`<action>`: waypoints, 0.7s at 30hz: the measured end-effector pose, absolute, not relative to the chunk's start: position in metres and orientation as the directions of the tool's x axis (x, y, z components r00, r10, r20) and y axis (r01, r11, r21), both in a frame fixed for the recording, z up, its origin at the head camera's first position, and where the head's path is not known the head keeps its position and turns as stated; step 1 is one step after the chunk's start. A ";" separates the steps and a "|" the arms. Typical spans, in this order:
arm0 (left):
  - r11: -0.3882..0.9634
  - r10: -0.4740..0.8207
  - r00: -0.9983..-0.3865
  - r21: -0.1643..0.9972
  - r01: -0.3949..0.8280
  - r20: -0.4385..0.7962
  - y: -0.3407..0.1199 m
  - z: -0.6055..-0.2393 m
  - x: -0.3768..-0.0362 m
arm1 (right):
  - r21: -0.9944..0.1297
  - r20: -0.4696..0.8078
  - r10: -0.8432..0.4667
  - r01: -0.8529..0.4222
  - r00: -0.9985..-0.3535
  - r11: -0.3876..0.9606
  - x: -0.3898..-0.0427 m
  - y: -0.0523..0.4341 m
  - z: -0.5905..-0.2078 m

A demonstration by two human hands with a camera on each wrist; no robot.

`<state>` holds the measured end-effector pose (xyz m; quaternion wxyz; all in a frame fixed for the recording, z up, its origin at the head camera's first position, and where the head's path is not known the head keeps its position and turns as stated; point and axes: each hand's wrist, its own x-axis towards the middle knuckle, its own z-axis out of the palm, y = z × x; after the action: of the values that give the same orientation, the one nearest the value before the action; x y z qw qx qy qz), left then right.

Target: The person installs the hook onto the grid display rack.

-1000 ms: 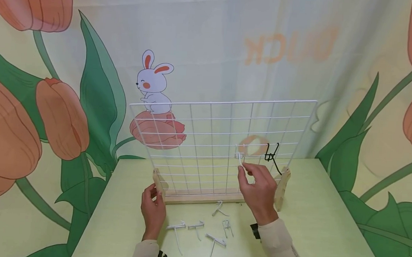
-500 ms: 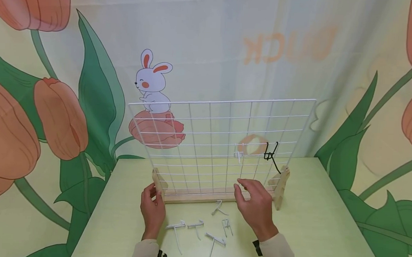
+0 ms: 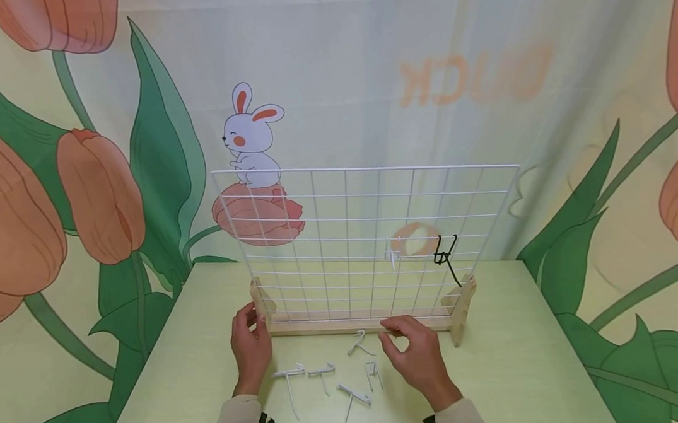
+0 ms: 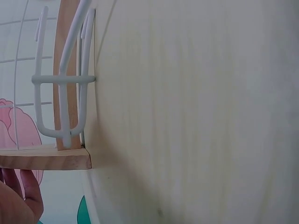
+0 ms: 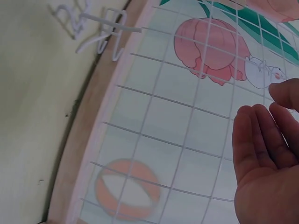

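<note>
My left hand (image 3: 251, 346) rests beside the left wooden foot (image 3: 262, 299) of a white wire grid rack (image 3: 344, 221). In the left wrist view its relaxed fingers (image 4: 32, 186) reach the foot's outer side; the thumb is hidden there. My right hand (image 3: 418, 357) holds nothing, its thumb and forefinger apart, low in front of the rack's wooden base bar (image 3: 328, 329). A white wire hook (image 3: 392, 257) hangs on the grid, left of a black wire hook (image 3: 442, 257). Nearest the right hand on the table lie two white hooks, one upright-looking (image 3: 372, 374), one tilted (image 3: 360, 343).
More white hooks lie nearer the front: a long-pronged hook (image 3: 354, 395), another hook (image 3: 322, 370) and one by the left hand (image 3: 289, 373). All are on a pale yellow table (image 3: 513, 383). A printed curtain (image 3: 345, 66) with tulips and a rabbit stands behind.
My right hand has let go of the white hook on the grid and moved down towards the table. The hook stays hanging. The left hand keeps its place by the wooden foot.
</note>
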<state>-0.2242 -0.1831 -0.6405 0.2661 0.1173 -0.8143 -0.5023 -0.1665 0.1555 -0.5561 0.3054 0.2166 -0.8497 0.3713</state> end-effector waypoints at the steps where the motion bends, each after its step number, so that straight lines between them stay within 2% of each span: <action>1: 0.464 -0.458 -0.831 0.882 0.079 0.316 -0.183 -0.640 -0.224 | -0.503 0.670 -0.148 -0.591 -0.727 0.631 -0.166 0.156 -0.559; 12: 0.463 -0.452 -0.833 0.882 0.085 0.318 -0.183 -0.639 -0.223 | -0.593 0.526 -0.213 -0.535 -0.823 0.602 -0.161 0.161 -0.585; 21: 0.457 -0.455 -0.833 0.885 0.086 0.316 -0.183 -0.641 -0.224 | -0.664 0.418 -0.289 -0.507 -0.861 0.549 -0.160 0.164 -0.610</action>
<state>-0.2237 -0.1830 -0.6407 0.2659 0.1136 -0.8110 -0.5086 -0.1605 0.1637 -0.6098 0.1309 0.2285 -0.8704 0.4161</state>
